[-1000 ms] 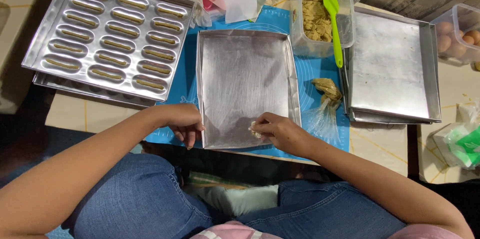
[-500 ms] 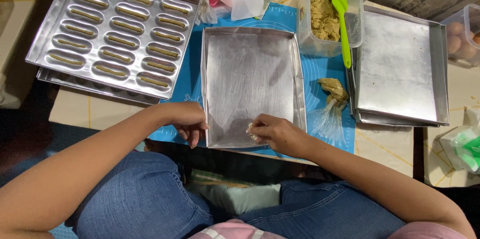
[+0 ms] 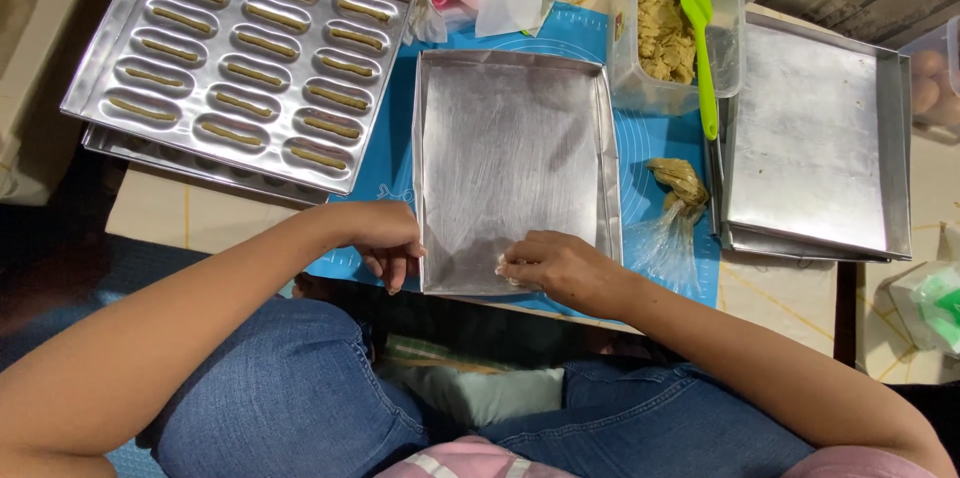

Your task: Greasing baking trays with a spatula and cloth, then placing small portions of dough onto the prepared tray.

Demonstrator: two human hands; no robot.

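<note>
A low tiled table (image 3: 160, 218) carries a blue mat (image 3: 655, 153), with a stack of moulded trays (image 3: 240, 58) at its left and flat trays (image 3: 815, 143) at its right. On the mat sit an empty tray (image 3: 510, 158), a dough tub (image 3: 675, 33) and a piping bag (image 3: 675, 208).

silver tray (image 3: 510, 138) sitting on a bright blue mat (image 3: 640, 153), lime green spatula (image 3: 702, 48) in the clear tub (image 3: 625, 28), tan dough strips in the silver mould pan (image 3: 240, 58), blue jeans (image 3: 300, 398)
</note>
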